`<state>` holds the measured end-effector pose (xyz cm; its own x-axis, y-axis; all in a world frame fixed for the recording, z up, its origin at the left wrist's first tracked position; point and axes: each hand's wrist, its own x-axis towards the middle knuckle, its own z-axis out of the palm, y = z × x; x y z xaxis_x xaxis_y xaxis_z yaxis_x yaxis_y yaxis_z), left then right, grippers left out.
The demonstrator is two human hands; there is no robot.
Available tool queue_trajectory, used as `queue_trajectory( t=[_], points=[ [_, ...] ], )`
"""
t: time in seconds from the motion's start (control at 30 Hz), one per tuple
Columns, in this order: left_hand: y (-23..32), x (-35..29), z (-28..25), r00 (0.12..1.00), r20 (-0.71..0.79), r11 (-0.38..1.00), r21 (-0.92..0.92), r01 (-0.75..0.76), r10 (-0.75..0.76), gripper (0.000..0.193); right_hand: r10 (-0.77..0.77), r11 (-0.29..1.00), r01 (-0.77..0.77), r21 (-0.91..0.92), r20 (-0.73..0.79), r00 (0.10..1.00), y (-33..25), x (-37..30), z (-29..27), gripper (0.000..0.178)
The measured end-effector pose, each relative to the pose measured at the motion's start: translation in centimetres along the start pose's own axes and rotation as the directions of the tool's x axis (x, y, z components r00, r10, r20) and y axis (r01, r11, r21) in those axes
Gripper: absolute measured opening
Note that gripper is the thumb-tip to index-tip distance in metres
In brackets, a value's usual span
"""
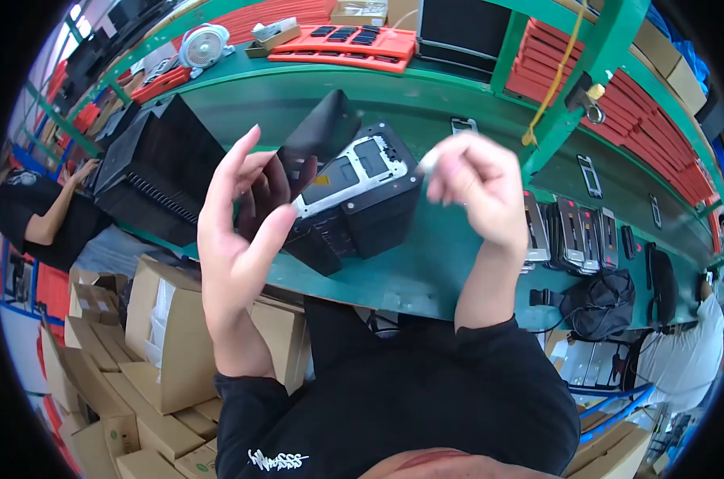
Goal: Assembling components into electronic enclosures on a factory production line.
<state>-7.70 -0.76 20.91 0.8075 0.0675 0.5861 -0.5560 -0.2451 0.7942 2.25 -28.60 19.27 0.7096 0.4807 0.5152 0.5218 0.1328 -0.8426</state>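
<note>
A black box-shaped fixture (pixel 378 215) stands on the green bench before me, its blurred black lid (pixel 323 128) raised at the far left. On its top lies a silver phone frame (pixel 354 185) with a small yellow patch. My left hand (pixel 238 231) is at the fixture's left side, thumb and fingers apart, close to a dark glossy surface. Whether it touches that surface is unclear. My right hand (pixel 485 188) hovers off the fixture's right corner, fingers curled to a pinch. A small whitish blur shows at its fingertips; what it is cannot be made out.
Another black machine (pixel 154 172) stands left. Phone parts (pixel 573 235) stand in rows at right, near a black bag (pixel 601 303). Orange trays (pixel 346 46) and a fan (pixel 204 46) sit on the shelf. Cardboard boxes (pixel 150 399) crowd lower left. People work at both sides.
</note>
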Motion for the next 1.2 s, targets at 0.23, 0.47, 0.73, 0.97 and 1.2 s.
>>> queue_trajectory(
  t=[0.23, 0.47, 0.73, 0.97, 1.2],
  points=[
    [-1.5, 3.1, 0.3, 0.978, 0.144, 0.805, 0.592, 0.035, -0.149, 0.079, 0.096, 0.994, -0.079, 0.074, -0.266, 0.959, 4.2, 3.0, 0.2, 0.032],
    [-2.0, 4.5, 2.8, 0.966, 0.213, 0.739, 0.673, -0.035, -0.148, 0.077, 0.28, 0.958, -0.268, 0.101, -0.135, 0.951, 5.5, 3.0, 0.9, 0.042],
    [-1.9, 4.6, 2.2, 0.965, 0.253, 0.734, 0.667, -0.127, -0.063, 0.087, 0.326, 0.944, -0.33, 0.027, 0.099, 0.94, 7.3, 2.6, 0.4, 0.061],
    [-2.4, 4.3, 1.2, 0.965, 0.251, 0.771, 0.628, -0.106, -0.072, 0.09, 0.362, 0.931, -0.35, -0.106, 0.133, 0.923, 6.5, 2.5, 1.2, 0.07],
    [-1.9, 4.2, 1.4, 0.969, 0.229, 0.81, 0.583, -0.064, -0.089, 0.087, 0.368, 0.923, -0.346, -0.166, 0.125, 0.921, 6.3, 2.6, 1.2, 0.074]
  ],
)
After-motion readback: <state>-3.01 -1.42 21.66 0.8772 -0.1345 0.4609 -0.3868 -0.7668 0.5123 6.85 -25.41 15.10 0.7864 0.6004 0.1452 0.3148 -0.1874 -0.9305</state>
